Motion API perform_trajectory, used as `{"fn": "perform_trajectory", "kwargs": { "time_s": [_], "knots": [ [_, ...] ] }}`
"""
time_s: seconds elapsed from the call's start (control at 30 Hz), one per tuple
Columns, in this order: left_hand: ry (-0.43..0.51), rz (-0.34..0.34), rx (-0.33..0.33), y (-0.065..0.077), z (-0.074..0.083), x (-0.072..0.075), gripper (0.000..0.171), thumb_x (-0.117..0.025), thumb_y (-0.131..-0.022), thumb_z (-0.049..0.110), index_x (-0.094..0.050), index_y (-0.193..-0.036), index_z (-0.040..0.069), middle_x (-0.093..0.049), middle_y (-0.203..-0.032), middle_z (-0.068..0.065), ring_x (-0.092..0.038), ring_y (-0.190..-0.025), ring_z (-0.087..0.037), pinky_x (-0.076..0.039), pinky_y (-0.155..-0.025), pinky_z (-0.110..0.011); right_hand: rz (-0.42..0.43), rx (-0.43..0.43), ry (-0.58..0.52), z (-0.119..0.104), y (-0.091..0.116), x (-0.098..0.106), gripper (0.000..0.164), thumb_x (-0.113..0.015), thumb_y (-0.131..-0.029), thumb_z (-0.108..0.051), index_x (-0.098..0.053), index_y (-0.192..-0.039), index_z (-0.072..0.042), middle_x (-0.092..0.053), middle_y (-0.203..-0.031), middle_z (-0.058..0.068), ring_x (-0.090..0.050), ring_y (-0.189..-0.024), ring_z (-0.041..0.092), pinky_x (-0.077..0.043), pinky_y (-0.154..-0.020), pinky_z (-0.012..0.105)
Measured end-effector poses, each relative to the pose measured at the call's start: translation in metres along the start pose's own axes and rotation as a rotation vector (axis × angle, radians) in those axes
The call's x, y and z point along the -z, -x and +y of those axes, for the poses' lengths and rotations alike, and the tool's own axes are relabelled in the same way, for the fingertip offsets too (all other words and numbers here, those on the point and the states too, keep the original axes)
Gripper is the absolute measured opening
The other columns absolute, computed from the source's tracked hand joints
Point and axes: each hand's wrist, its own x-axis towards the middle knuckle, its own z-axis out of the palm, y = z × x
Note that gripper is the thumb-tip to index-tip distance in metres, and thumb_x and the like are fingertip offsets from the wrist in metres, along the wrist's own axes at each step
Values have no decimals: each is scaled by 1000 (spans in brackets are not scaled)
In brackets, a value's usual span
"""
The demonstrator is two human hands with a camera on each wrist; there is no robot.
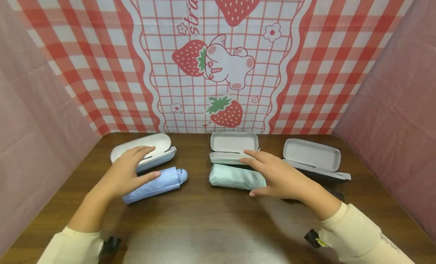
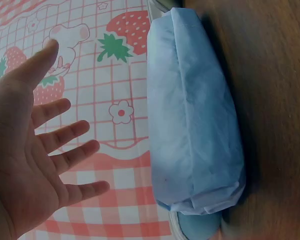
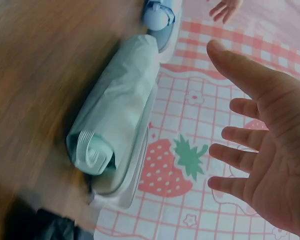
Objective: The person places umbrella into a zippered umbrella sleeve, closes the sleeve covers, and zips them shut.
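Note:
My left hand (image 1: 122, 175) hovers over a folded blue umbrella (image 1: 153, 185) in its sleeve, fingers spread and holding nothing. Behind that umbrella lies an opened oblong case (image 1: 161, 142) with a white inside and blue shell, partly covered by the hand. Above the right end of a mint-green folded umbrella (image 1: 228, 176) is my right hand (image 1: 279, 175), fingers extended and apart from it. In the right wrist view this umbrella's ribbed handle end (image 3: 92, 152) shows. A mint case (image 1: 234, 141) stands opened behind it.
At the right stands a third opened case (image 1: 311, 154), grey inside with a dark shell. A black folded item (image 1: 336, 195) lies before it, mostly hidden by my right arm. Behind the brown table (image 1: 204, 226) hangs a strawberry-print cloth (image 1: 218, 89); pink cloth (image 1: 395, 116) hangs at the sides.

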Motion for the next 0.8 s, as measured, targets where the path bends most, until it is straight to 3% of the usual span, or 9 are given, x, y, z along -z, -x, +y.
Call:
{"fn": "perform_trajectory", "kwargs": {
  "time_s": [0.17,0.37,0.63,0.8],
  "knots": [
    [27,92,-41,3,-3,2,60,-78,-82,29,-57,-130,-1,-58,-125,-21,-49,-119,-40,-37,-98,-57,36,20,-9,-7,-11,-2,78,-82,-75,-43,-51,-139,-10,-43,-146,14,-46,-128,30,-42,-100,50],
    [75,166,-63,6,-11,6,53,-82,-78,24,-64,-123,3,-61,-121,-17,-52,-115,-37,-41,-92,-57,61,52,-28,-17,-24,-6,73,-84,-74,-39,-56,-133,-8,-48,-141,16,-47,-127,31,-42,-100,49],
    [80,206,11,13,-24,14,50,-83,-76,23,-66,-119,4,-60,-120,-15,-55,-112,-35,-44,-87,-56,63,133,-73,-28,-38,-15,70,-85,-74,-37,-56,-131,-6,-45,-143,18,-43,-130,32,-39,-104,48],
    [44,294,-1,17,-34,18,50,-86,-71,18,-68,-115,3,-64,-115,-12,-58,-103,-27,-48,-78,-37,51,168,-62,-36,-49,-20,67,-84,-76,-37,-58,-129,-7,-45,-144,17,-43,-130,30,-39,-105,45]
  ]
}}
